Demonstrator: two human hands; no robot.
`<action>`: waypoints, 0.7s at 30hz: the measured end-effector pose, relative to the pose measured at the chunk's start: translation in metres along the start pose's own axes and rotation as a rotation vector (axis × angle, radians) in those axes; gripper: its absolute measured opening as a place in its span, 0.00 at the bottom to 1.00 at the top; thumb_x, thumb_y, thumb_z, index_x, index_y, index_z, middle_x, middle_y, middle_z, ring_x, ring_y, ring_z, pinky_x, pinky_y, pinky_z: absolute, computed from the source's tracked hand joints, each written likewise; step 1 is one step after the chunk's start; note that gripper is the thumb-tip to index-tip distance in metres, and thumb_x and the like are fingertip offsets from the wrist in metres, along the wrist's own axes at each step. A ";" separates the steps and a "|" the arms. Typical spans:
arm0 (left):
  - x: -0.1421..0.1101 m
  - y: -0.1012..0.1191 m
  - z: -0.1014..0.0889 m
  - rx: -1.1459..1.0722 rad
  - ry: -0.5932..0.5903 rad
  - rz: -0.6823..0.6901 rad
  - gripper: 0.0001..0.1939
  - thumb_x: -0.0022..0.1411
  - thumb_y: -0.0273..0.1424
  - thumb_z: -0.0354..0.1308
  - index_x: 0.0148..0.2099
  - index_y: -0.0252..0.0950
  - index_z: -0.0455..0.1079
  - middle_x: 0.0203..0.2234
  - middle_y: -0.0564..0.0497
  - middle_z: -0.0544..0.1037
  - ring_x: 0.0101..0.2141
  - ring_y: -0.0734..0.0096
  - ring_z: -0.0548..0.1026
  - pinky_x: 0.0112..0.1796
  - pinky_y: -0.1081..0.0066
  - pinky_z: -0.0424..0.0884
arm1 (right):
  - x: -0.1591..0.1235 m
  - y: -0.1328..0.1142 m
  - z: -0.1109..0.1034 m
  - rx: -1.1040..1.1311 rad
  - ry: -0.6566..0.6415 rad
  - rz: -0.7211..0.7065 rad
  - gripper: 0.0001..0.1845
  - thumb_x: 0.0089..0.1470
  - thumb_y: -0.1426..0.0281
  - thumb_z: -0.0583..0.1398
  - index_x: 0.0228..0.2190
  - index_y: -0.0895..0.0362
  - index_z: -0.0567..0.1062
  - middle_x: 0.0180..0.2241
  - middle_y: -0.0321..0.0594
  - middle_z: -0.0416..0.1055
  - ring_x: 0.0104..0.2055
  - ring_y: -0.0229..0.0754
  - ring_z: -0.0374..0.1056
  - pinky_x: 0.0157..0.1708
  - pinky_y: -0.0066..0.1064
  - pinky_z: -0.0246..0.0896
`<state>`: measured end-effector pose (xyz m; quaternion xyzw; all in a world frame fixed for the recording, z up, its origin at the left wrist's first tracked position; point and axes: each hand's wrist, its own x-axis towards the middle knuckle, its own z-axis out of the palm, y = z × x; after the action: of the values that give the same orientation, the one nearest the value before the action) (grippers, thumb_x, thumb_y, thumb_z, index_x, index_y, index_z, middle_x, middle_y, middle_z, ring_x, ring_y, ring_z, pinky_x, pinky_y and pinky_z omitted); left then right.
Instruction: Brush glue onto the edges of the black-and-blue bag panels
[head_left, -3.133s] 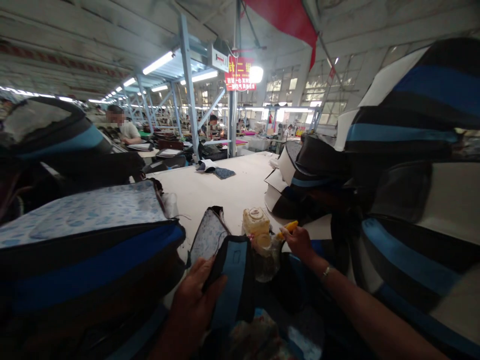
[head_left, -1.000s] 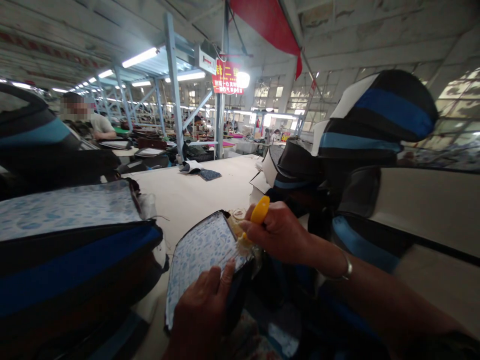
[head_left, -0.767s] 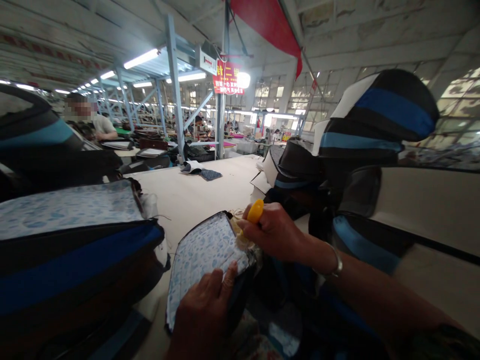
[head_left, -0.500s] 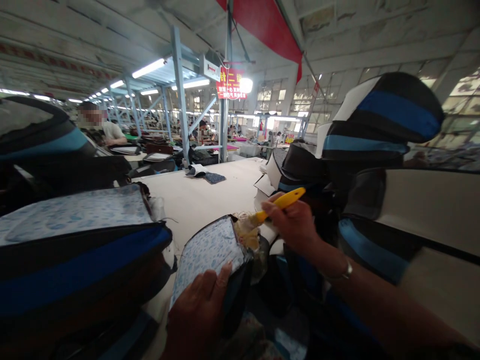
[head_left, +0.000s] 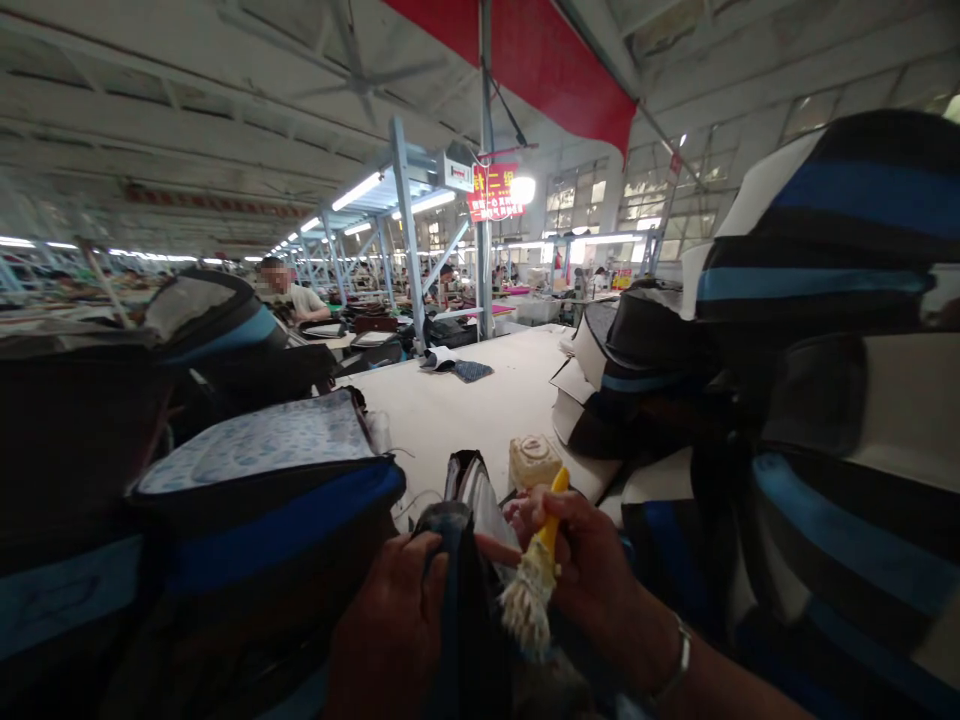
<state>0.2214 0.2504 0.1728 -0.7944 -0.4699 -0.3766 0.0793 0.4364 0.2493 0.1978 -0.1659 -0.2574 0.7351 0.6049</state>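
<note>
Left hand (head_left: 394, 625): low in view, back toward the camera, fingers curled forward in a closed grasp; forearm runs down out of view. Right hand (head_left: 592, 570): just beside the left, fingers closed in a grip, thumb pointing toward the left hand; bracelet on wrist; right forearm enters from lower right.

yellow-handled brush (head_left: 541, 560), seemingly black-blue panel (head_left: 457, 610)

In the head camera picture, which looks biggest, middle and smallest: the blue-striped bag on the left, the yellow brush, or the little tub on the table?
1. Blue-striped bag, by far the largest.
2. Yellow brush in the right hand.
3. Tub, though it sits farther from the camera, so brush and tub may really be close in size.
</note>
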 end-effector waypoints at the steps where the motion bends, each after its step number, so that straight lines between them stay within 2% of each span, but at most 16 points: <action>1: -0.002 0.002 -0.001 0.049 -0.010 -0.045 0.13 0.70 0.38 0.53 0.54 0.40 0.67 0.47 0.45 0.76 0.46 0.57 0.79 0.44 0.62 0.78 | 0.002 0.006 0.002 0.019 -0.010 0.033 0.09 0.49 0.64 0.63 0.22 0.55 0.75 0.10 0.25 0.53 0.12 0.30 0.39 0.30 0.35 0.70; 3: -0.007 0.008 -0.002 0.134 -0.019 -0.106 0.20 0.63 0.36 0.59 0.55 0.35 0.65 0.52 0.39 0.73 0.51 0.49 0.76 0.46 0.55 0.78 | 0.005 0.018 0.004 0.064 -0.013 0.071 0.09 0.49 0.64 0.63 0.22 0.55 0.75 0.10 0.24 0.53 0.12 0.28 0.38 0.34 0.35 0.71; 5: -0.012 0.011 0.001 0.153 0.003 -0.092 0.23 0.59 0.32 0.60 0.56 0.33 0.65 0.54 0.35 0.71 0.53 0.44 0.74 0.48 0.51 0.77 | 0.007 0.029 0.006 0.088 -0.006 0.075 0.10 0.48 0.64 0.64 0.22 0.56 0.75 0.09 0.23 0.54 0.12 0.28 0.37 0.37 0.35 0.72; 8: -0.015 0.009 0.004 0.016 0.023 -0.014 0.21 0.61 0.34 0.57 0.55 0.33 0.70 0.54 0.36 0.74 0.52 0.46 0.75 0.49 0.51 0.78 | 0.008 0.032 0.010 0.063 0.005 0.085 0.11 0.46 0.63 0.64 0.20 0.57 0.74 0.07 0.24 0.54 0.12 0.28 0.38 0.29 0.32 0.70; 10: -0.012 0.006 0.004 -0.137 0.027 -0.032 0.19 0.65 0.36 0.54 0.54 0.35 0.74 0.53 0.39 0.76 0.53 0.50 0.76 0.51 0.53 0.77 | 0.008 0.024 0.011 0.003 0.039 0.048 0.12 0.46 0.62 0.64 0.21 0.57 0.74 0.07 0.25 0.54 0.11 0.29 0.39 0.24 0.30 0.66; 14: 0.004 0.006 -0.005 -0.387 0.002 -0.181 0.15 0.68 0.39 0.56 0.48 0.39 0.81 0.48 0.45 0.81 0.50 0.58 0.79 0.53 0.62 0.76 | 0.012 -0.012 0.015 -0.255 0.195 -0.258 0.14 0.50 0.61 0.65 0.21 0.57 0.72 0.10 0.25 0.53 0.12 0.30 0.43 0.15 0.25 0.53; 16: 0.012 0.009 -0.011 -0.457 -0.043 -0.226 0.14 0.66 0.39 0.59 0.47 0.40 0.81 0.48 0.47 0.81 0.49 0.59 0.80 0.52 0.66 0.77 | 0.013 -0.029 0.018 -0.300 0.244 -0.377 0.13 0.51 0.62 0.67 0.23 0.57 0.73 0.13 0.25 0.55 0.14 0.29 0.46 0.14 0.24 0.48; 19: 0.018 0.014 -0.018 -0.496 -0.055 -0.257 0.14 0.65 0.40 0.59 0.46 0.41 0.82 0.47 0.49 0.82 0.48 0.60 0.80 0.51 0.67 0.77 | 0.016 -0.038 0.025 -0.528 0.204 -0.546 0.12 0.54 0.62 0.67 0.27 0.57 0.75 0.18 0.29 0.63 0.19 0.31 0.55 0.19 0.24 0.55; 21: 0.019 0.017 -0.021 -0.508 -0.054 -0.263 0.14 0.65 0.40 0.59 0.46 0.41 0.82 0.47 0.49 0.82 0.48 0.60 0.80 0.50 0.67 0.77 | 0.020 -0.036 0.031 -0.813 0.090 -0.668 0.13 0.58 0.62 0.64 0.27 0.57 0.75 0.23 0.33 0.68 0.25 0.34 0.61 0.26 0.27 0.62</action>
<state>0.2297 0.2445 0.2041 -0.7309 -0.4614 -0.4679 -0.1841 0.4443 0.2682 0.2454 -0.3275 -0.5344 0.3352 0.7034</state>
